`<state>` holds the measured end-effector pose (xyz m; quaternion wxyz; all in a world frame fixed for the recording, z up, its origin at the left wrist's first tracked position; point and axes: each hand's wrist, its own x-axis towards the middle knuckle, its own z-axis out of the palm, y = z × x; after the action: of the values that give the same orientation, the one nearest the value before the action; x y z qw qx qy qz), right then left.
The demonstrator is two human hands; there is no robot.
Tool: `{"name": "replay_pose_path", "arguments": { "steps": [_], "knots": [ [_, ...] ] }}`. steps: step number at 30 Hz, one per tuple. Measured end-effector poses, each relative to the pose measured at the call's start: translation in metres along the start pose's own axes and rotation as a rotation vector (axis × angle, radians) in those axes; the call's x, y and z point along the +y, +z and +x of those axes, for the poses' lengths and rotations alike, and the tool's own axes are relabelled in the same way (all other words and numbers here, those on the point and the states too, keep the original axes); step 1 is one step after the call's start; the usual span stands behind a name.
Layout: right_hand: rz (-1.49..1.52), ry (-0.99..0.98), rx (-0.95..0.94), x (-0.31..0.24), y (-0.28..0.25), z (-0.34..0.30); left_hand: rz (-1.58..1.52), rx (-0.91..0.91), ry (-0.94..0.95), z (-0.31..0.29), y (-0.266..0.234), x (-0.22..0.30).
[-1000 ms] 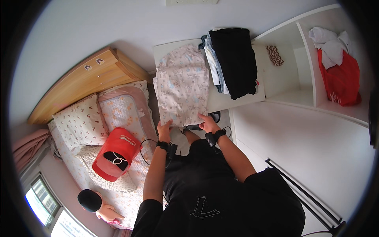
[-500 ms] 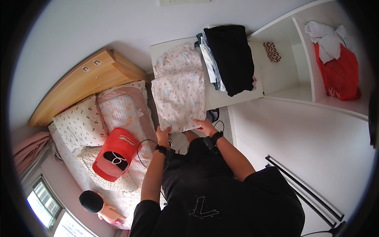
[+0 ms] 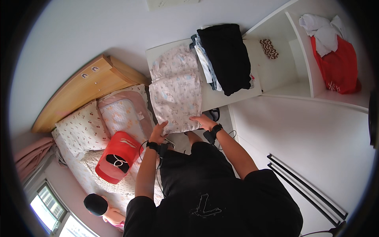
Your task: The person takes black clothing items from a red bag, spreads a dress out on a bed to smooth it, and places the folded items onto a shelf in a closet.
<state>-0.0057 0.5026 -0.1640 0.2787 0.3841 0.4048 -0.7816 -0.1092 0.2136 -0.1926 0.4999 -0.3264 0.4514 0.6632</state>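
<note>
A pale pink printed cloth (image 3: 175, 93) lies stretched across the white desktop (image 3: 217, 103). Its near end hangs past the desk's front edge, and a crosswise fold shows about halfway up. My left hand (image 3: 158, 132) grips the cloth's near left corner, thumb on top. At the near right side my right hand (image 3: 203, 121) pinches the edge the same way. The fingers under the cloth are hidden in both hands. Just right of the cloth sits a folded stack of clothes, with a black garment (image 3: 226, 59) on top and white and blue ones beneath.
White shelving (image 3: 310, 67) on the right holds a brown zigzag-patterned item (image 3: 269, 49) and a red bag (image 3: 335, 69) with white cloth. On the left is a bed with a wooden headboard (image 3: 85, 93), a pillow (image 3: 81, 128), a red bag-like container (image 3: 120, 154) and a doll (image 3: 100, 207).
The whole view has shifted slightly. Both hands keep hold of the pink cloth's near end, with the thumbs now a little farther up on it. The clothes stack has stayed put.
</note>
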Motion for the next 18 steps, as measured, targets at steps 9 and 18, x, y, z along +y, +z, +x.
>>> {"name": "replay_pose_path", "arguments": {
  "steps": [9, 18],
  "knots": [
    [0.054, -0.385, 0.154, -0.043, 0.028, -0.046, 1.402, -0.100, 0.763, -0.088, 0.066, 0.076],
    [-0.093, -0.837, 0.049, -0.223, 0.095, -0.074, 1.240, -0.087, 1.197, -0.119, 0.123, 0.211]
  ]
}}
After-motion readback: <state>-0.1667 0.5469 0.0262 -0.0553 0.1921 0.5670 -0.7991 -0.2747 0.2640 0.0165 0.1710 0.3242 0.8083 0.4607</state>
